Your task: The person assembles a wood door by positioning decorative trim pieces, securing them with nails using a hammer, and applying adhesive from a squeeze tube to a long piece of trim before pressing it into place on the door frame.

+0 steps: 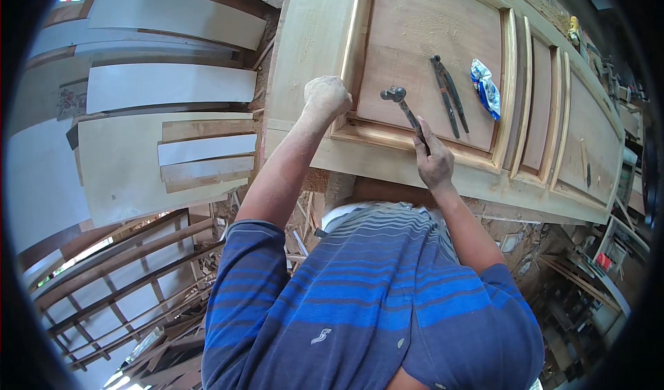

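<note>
The hammer point(404, 110) sits in our right hand point(436, 162), fingers wrapped tight round the lower end of the handle, with the metal head raised up and away from the grip, over the flat panel of the wooden door point(304, 44) that lies across the bench. Our left hand point(326, 97) is curled into a closed fist and pressed down on the moulding strip point(353, 44) at the panel's left edge, just to the left of the hammer head. We cannot tell whether that fist pinches a nail or only steadies the strip.

We judge the main risk to be the short gap between hammer head and left knuckles: a blow that slides off line would land on our fingers, or dent the soft moulding and leave a mark in the bare wood. Because we hold the handle low, the head could also twist on contact.

Beyond the grip, to the right of the handle, a pair of pincers point(448, 96) lies on the panel, and further right a small blue and white packet point(486, 88); it looks crumpled, and we cannot see what is inside. We see no other box or tray near our hands. Loose boards point(166, 86) lie on the floor off to the left.
</note>
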Demonstrator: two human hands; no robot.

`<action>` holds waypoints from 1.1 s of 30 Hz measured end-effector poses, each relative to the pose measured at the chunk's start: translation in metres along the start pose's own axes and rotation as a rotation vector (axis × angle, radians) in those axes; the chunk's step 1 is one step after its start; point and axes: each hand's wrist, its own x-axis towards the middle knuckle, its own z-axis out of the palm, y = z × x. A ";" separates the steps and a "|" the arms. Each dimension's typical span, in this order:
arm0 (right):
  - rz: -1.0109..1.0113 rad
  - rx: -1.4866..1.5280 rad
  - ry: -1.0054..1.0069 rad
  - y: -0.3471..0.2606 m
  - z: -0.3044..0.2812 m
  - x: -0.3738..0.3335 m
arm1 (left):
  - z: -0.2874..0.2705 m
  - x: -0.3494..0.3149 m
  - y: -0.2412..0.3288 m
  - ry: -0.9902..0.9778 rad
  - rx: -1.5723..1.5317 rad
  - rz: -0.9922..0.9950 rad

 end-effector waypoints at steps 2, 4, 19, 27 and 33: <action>0.006 -0.010 -0.002 -0.001 0.000 -0.001 | 0.002 0.007 -0.009 0.003 0.005 0.034; 0.000 -0.016 -0.015 -0.005 0.001 0.000 | 0.007 0.023 -0.034 -0.123 0.183 0.384; -0.082 0.095 -0.116 -0.033 -0.001 0.017 | -0.026 0.034 -0.053 -0.534 -0.295 0.175; -0.382 -0.451 -0.616 -0.132 -0.044 0.093 | -0.036 0.037 -0.061 -0.010 0.075 0.460; -0.399 -0.534 -0.749 -0.154 -0.047 0.129 | -0.022 0.032 -0.059 0.204 0.158 0.607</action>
